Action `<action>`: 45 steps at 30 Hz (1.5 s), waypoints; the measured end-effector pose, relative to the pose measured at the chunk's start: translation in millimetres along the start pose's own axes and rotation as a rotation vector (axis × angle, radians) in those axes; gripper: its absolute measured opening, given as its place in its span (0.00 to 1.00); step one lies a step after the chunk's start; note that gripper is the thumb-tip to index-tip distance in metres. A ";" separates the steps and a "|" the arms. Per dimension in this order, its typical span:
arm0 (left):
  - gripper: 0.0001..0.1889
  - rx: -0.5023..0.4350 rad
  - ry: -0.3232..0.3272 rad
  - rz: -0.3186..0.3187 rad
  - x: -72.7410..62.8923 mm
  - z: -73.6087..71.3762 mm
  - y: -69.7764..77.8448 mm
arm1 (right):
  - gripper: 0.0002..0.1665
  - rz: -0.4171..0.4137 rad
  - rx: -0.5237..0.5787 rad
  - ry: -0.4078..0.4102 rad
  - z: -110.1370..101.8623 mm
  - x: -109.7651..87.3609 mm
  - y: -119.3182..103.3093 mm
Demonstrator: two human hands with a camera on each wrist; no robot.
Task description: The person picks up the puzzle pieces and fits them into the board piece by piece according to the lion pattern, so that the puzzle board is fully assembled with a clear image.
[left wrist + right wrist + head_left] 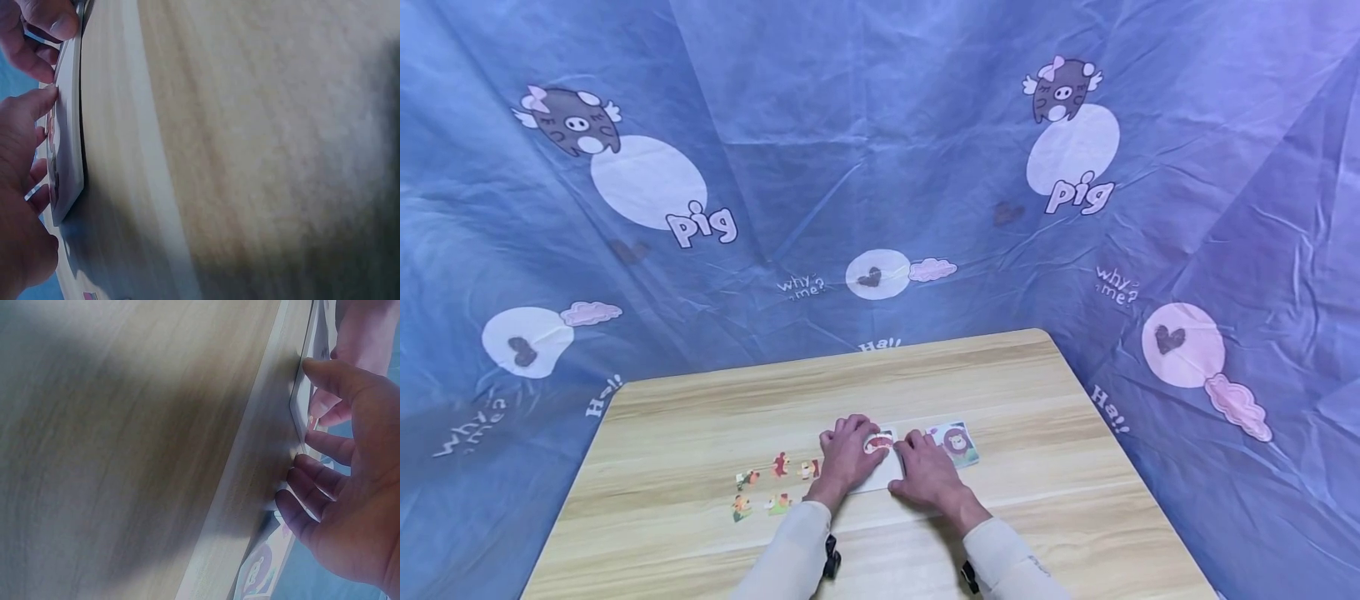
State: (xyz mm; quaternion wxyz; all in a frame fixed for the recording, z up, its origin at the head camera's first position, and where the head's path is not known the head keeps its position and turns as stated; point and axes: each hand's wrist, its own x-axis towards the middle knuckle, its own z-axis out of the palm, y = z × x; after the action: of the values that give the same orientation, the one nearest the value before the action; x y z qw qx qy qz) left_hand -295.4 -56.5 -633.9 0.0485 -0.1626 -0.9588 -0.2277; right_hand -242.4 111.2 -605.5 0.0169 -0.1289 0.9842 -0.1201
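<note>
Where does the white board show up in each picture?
Head: the white board, lower middle, between left hand and right hand.
Left wrist: the board, upper left, seen nearly edge-on.
Right wrist: the board, upper right, also nearly edge-on.
Shared landmark: the wooden tabletop, in all three views.

Hands cover parts of a white board (872,482) and a lion card (960,445).
The left hand (848,454) partly hides a red-and-white piece (878,442); we cannot tell whether it pinches or presses it. The right hand (928,472) covers the card's left side. Prints on the loose puzzle pieces (780,464) are too small for us to make out. The bottom edge crops both sleeves (790,554).
</note>
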 end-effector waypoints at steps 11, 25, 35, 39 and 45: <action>0.19 0.021 0.001 0.000 -2.5 -0.4 0.8 | 0.39 -0.003 -0.012 0.003 0.7 -0.2 -0.4; 0.12 0.067 0.049 0.047 -4.9 -2.4 5.2 | 0.39 0.001 -0.018 0.021 0.3 -0.3 0.1; 0.12 0.048 0.040 0.013 -1.9 -3.6 2.0 | 0.40 0.000 -0.023 0.000 -0.3 2.2 -1.5; 0.16 0.027 0.022 0.024 -1.4 -3.8 -2.3 | 0.40 0.003 -0.020 0.007 0.4 2.2 -1.9; 0.25 -0.013 0.008 0.007 -3.1 -10.1 -13.5 | 0.39 0.006 -0.018 0.010 1.6 2.1 -2.6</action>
State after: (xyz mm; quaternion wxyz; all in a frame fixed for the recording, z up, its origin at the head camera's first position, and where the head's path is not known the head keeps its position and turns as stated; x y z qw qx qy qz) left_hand -296.8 -73.4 -631.2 0.0520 -0.1654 -0.9565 -0.2345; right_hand -243.7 107.8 -606.4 0.0111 -0.1256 0.9857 -0.1116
